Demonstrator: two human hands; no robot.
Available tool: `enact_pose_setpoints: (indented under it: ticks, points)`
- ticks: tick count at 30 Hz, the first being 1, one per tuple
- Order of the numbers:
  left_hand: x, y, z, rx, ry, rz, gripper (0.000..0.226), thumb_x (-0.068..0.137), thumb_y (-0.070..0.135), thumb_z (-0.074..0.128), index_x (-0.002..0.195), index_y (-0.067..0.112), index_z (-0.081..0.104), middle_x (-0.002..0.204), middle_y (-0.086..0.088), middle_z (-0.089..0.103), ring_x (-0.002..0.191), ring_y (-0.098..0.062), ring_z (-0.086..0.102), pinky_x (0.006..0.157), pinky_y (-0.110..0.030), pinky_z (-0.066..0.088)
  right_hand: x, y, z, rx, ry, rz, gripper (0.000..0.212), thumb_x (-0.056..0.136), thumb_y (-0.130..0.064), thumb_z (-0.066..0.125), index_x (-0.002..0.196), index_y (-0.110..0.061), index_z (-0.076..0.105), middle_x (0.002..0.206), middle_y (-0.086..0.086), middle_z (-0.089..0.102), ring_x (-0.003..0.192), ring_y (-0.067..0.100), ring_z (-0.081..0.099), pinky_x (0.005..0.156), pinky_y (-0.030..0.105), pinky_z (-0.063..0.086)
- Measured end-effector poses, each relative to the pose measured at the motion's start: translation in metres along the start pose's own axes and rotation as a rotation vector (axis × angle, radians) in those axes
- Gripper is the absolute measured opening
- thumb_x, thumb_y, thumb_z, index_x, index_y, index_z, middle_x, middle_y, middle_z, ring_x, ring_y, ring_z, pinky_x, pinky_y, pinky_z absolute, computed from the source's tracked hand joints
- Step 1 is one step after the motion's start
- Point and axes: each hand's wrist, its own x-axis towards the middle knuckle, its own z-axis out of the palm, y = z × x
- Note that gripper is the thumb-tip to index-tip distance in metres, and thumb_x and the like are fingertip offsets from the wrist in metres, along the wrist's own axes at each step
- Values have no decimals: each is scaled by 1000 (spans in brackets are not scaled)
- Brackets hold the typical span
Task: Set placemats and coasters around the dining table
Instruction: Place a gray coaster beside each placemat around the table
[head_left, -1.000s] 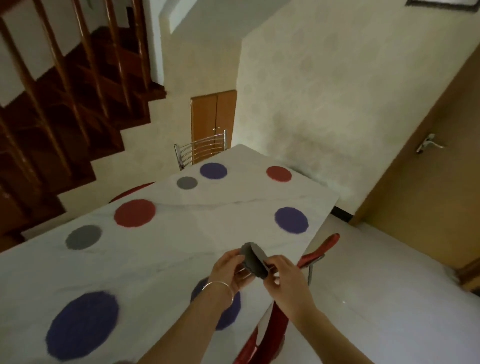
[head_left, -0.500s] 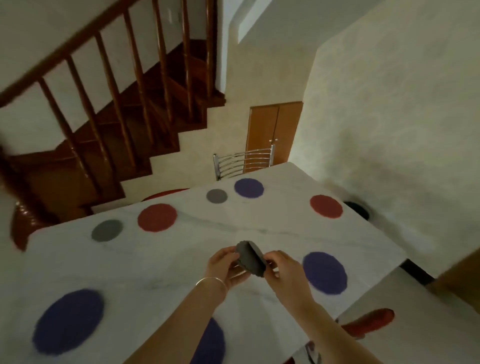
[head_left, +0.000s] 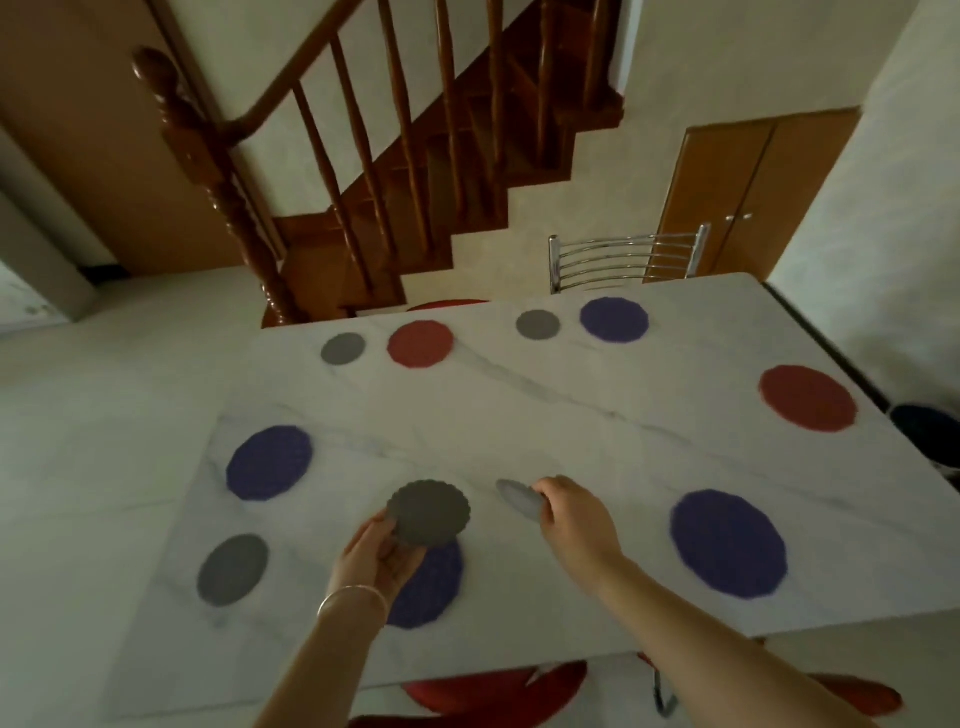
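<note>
White marble desk already carries round placemats. Left hand grips a grey coaster flat above it; right hand pinches another coaster, seemingly separated for different seats.

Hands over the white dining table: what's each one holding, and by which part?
The left hand grips a round grey scalloped coaster by its near edge. The right hand pinches a second grey coaster at its right-hand edge.
</note>
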Motion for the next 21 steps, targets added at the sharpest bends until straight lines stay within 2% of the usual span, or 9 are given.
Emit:
enact_pose_setpoints:
  ticks: [3,7,8,9,12,14,16,19,21]
  points:
    - [-3,-3,-2,-22,-2,0,9,89,6,57,87,10,65,69,-12,74,61,-25,71,48,-32,57,-4,3,11,-49,2,-57,19,88,-9,48,98,-13,64,91,5,62,80,22,59,61,28,41]
    - [-10,-8,-14,-48,10,11,9,89,6,57,87,10,65,70,-10,75,62,-24,72,49,-34,58,-18,7,19,-108,-7,-112,24,86,-8,52,105,-13,66,94,4,65,86,22,61,67,32,50]
    - [-11,-18,-34,-92,44,0,9,89,6,57,87,10,65,72,-10,75,64,-24,72,49,-34,58,-21,5,27,-153,-43,-187,24,84,-7,55,104,-12,67,92,6,66,86,24,62,65,33,51]
    - [-10,-28,-51,-122,86,6,9,90,6,56,88,10,64,73,-11,75,64,-25,72,49,-34,58,-22,6,35,-196,-64,-242,24,80,-4,60,102,-11,69,90,7,67,84,26,63,62,33,52]
    - [-18,-34,-57,-161,88,-4,8,92,6,53,90,8,61,78,-19,71,60,-24,71,46,-32,57,-20,14,25,-284,-24,-247,31,60,2,78,88,-8,73,81,11,70,75,28,69,49,31,55]
    - [-20,-34,-65,-164,110,-2,8,92,4,52,91,7,59,85,-21,65,57,-23,70,46,-32,57,-26,18,33,-307,-41,-259,32,53,3,83,82,-8,74,80,12,72,73,27,71,46,30,55]
    - [-24,-38,-71,-174,120,9,9,92,4,51,92,8,59,81,-19,66,57,-23,70,46,-32,57,-34,29,44,-302,-134,-269,31,59,2,81,87,-10,74,83,9,70,72,24,69,51,29,54]
    - [-28,-39,-78,-185,140,11,11,92,3,52,89,8,61,73,-16,69,55,-23,69,45,-31,57,-47,44,64,-326,-312,-203,32,87,-7,54,117,-15,62,110,6,60,97,24,61,74,33,49]
    - [-30,-39,-79,-204,136,19,12,92,2,52,84,8,60,75,-17,68,55,-24,69,46,-32,57,-52,50,70,-294,-323,-170,34,90,-9,48,121,-16,60,112,4,58,100,22,58,77,33,46]
